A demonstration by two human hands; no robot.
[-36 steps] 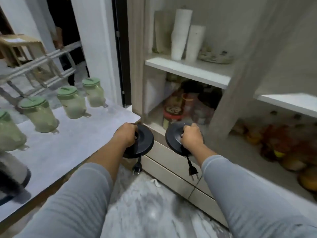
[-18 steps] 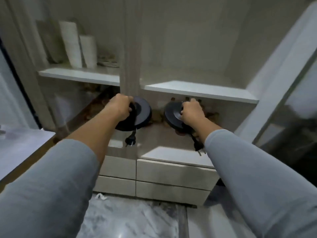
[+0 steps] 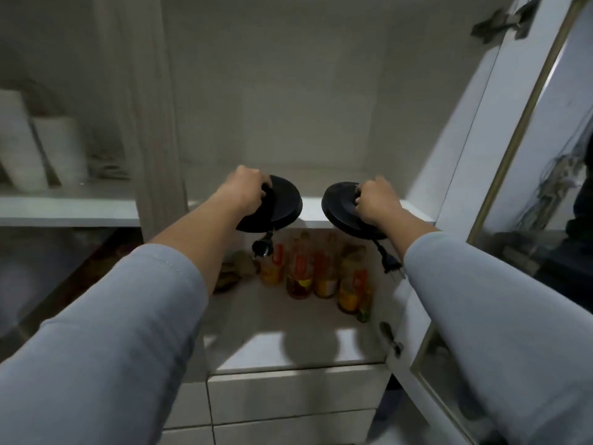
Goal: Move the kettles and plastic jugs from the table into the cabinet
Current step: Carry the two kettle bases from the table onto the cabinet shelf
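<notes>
Cabinet (image 3: 321, 91) space fills the view, its glass door (image 3: 526, 175) swung open to the right, and the upper shelf (image 3: 313, 208) of the open bay looks bare where it shows. Judging by the task, the step in hand is stowing: two black kettle bases are being brought to that shelf, each tilted and held at the level of its front edge, not yet set down. The left hand (image 3: 245, 191) grips the left kettle base (image 3: 279, 207) with fingers curled over its rim; the right hand (image 3: 375, 200) grips the right kettle base (image 3: 343, 208) the same way. The next move probably calls for levelling both discs and sliding them onto the shelf, minding the short cords, whose plugs (image 3: 261, 248) dangle below the edge and could snag on it. On the lower shelf (image 3: 276, 345) stands a cluster of bottles (image 3: 321, 271) with yellow and red contents, a brownish lump beside them. Left bay holds white rolls (image 3: 61, 149) on its own shelf.
</notes>
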